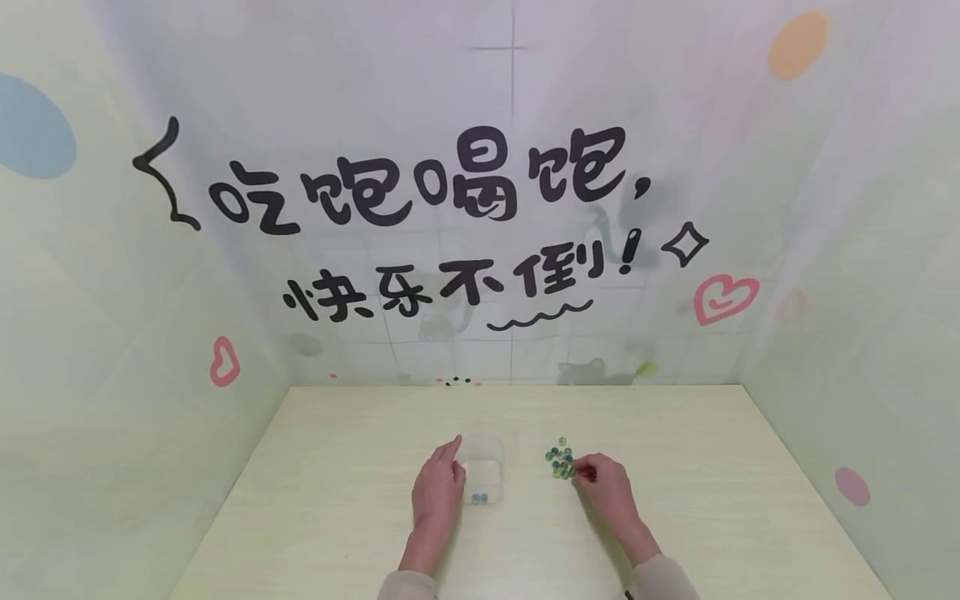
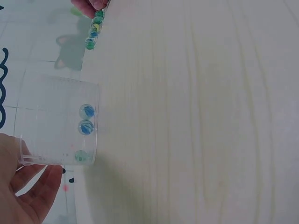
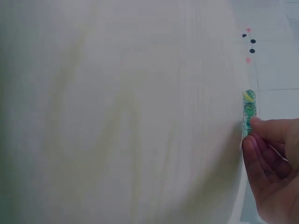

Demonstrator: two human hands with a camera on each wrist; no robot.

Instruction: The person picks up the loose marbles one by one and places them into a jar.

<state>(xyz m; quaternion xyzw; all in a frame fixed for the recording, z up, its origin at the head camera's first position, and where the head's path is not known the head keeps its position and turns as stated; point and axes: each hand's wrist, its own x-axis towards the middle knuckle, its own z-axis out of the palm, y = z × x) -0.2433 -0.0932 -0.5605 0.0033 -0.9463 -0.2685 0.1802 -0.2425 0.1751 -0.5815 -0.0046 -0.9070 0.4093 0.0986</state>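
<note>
A clear plastic container [image 1: 491,450] stands on the table with three glass marbles at its bottom, two of them blue-swirled marbles [image 2: 86,119] and one a greenish marble [image 2: 81,156]. My left hand [image 1: 438,490] rests against the container's left side, index finger stretched forward. To the right lies a cluster of green, blue and yellow marbles [image 1: 559,458]. At the cluster's right edge my right hand [image 1: 606,487] pinches a marble [image 3: 248,132] between thumb and fingers; most of that marble is hidden by the fingertips.
The pale wooden table [image 1: 337,500] is enclosed by a printed backdrop [image 1: 510,358] behind and on both sides. A strip of tabletop separates the container from the loose marbles.
</note>
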